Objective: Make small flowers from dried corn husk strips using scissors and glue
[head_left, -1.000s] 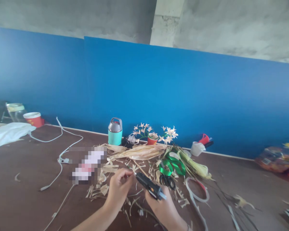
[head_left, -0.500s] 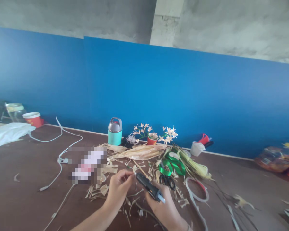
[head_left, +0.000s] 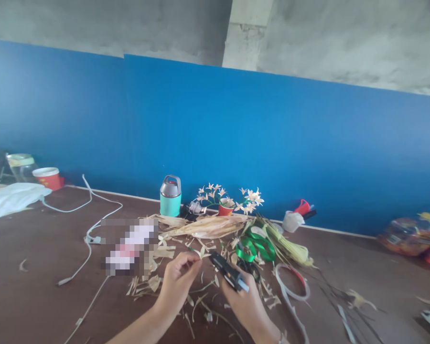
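Note:
My left hand (head_left: 177, 282) pinches a small cream-coloured husk flower (head_left: 202, 253) between thumb and fingertips. Wrapped in my right hand (head_left: 245, 303) is a black glue gun (head_left: 225, 267), a pale glue stick poking from its back end. Its nozzle points left at the flower, with a small gap between them. Black scissors (head_left: 255, 273), partly hidden by my right hand and the gun, lie just beyond. Husk scraps (head_left: 148, 285) are scattered around both hands. Green ribbon (head_left: 261, 246) rests behind the scissors.
Dried corn husks (head_left: 208, 227) lie across the table, before a red pot (head_left: 226, 208) of finished husk flowers (head_left: 251, 199) and a turquoise flask (head_left: 170, 204). A tape roll (head_left: 306, 291) lies right, white cables (head_left: 89, 248) left. A blue partition (head_left: 258, 134) borders the back.
The glue gun has moved right, its nozzle drawing away from the flower, which now shows more fully. My left hand has stayed nearly still, still pinching the flower.

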Demonstrator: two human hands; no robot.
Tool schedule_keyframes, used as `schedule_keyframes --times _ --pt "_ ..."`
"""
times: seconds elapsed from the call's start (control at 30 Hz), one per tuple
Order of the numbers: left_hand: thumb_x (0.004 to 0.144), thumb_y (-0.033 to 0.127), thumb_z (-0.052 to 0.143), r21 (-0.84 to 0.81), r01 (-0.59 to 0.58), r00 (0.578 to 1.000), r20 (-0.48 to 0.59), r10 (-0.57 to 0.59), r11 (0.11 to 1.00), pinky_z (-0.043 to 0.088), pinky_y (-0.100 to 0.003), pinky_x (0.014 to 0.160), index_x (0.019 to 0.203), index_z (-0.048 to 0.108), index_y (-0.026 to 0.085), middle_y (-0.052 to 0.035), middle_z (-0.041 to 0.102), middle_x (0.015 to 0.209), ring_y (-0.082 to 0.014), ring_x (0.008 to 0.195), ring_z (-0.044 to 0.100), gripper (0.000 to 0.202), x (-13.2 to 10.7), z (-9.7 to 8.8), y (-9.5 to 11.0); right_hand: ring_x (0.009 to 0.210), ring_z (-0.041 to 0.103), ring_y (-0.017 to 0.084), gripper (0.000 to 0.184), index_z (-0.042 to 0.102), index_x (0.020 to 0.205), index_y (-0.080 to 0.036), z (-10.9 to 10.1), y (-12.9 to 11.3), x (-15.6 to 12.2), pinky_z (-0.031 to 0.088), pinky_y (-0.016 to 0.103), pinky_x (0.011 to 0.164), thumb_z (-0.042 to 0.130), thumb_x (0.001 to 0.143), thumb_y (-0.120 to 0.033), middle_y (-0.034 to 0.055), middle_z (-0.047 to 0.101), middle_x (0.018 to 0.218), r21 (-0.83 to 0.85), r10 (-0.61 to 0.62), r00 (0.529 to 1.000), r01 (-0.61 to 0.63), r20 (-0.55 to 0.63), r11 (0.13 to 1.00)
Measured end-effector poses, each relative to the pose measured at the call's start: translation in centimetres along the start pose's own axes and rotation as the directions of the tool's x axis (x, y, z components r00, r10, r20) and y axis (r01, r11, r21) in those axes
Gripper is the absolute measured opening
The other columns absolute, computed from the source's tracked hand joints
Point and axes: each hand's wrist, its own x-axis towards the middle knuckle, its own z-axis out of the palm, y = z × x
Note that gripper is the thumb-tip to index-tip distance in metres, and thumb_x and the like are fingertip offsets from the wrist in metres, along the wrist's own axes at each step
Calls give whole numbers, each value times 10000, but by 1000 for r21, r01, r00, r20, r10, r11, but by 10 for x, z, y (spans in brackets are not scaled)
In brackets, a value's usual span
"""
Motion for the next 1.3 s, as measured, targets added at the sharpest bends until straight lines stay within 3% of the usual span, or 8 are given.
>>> schedule_keyframes --times 0.23,0.4,0.47,0.6,0.77,0.93,1.13,1.3 --pt "780 267 550 187 -288 950 182 255 939 418 -266 667 665 627 189 -26 607 661 -164 671 538 158 -5 -1 6 391 388 98 221 572 675 -169 -15 -4 8 329 224 388 548 732 -381 -41 466 446 214 221 975 -223 37 951" --pt "730 238 556 321 -228 970 154 187 919 420 -296 668 623 650 198 -35 648 655 -194 682 564 148 1 -3 0 514 508 127 86 635 719 -197 -59 -33 -7 388 215 486 562 683 -223 -9 613 595 -156 -55 950 107 307 982" --pt "711 310 568 241 -29 998 65 13 970 430 -291 626 625 656 184 -41 670 670 -200 652 583 176 5 -5 1 577 559 154 118 642 707 -214 -81 -32 -14 403 226 552 547 652 -171 -4 639 618 -447 -46 939 205 341 871" --pt "677 422 588 26 230 973 -38 -229 973 440 -291 626 711 670 158 -59 702 721 -233 713 612 278 10 -9 7 893 609 269 410 578 1102 -167 -121 13 -22 437 315 730 482 706 -202 133 646 1026 -858 62 997 -67 -41 510" --pt "635 446 629 -95 278 956 -70 -285 956 429 -265 596 728 662 153 -53 698 708 -226 724 608 309 8 -9 12 907 595 299 522 460 1234 -47 -137 75 -37 433 358 720 420 713 -57 210 607 1043 -966 114 981 -176 -157 190" --pt "653 447 630 -132 259 960 -76 -271 957 435 -270 616 754 656 151 -56 695 732 -219 731 606 314 7 -8 6 912 562 335 410 556 1125 -69 -123 42 -40 405 404 711 473 724 -91 198 609 955 -979 106 978 -187 -177 87" --pt "644 407 651 -188 199 967 -122 -224 962 447 -293 691 722 653 147 -43 684 685 -217 735 614 271 9 -6 2 898 545 204 234 665 815 -230 -49 -30 -8 357 317 776 461 753 -131 55 639 893 -846 -10 988 135 152 516" --pt "641 388 655 -196 164 970 -148 -194 967 449 -288 690 720 657 145 -35 684 675 -210 717 620 256 11 -7 -2 822 577 177 158 683 735 -198 22 -39 8 387 248 733 526 729 -177 48 673 800 -548 -52 858 373 511 749"
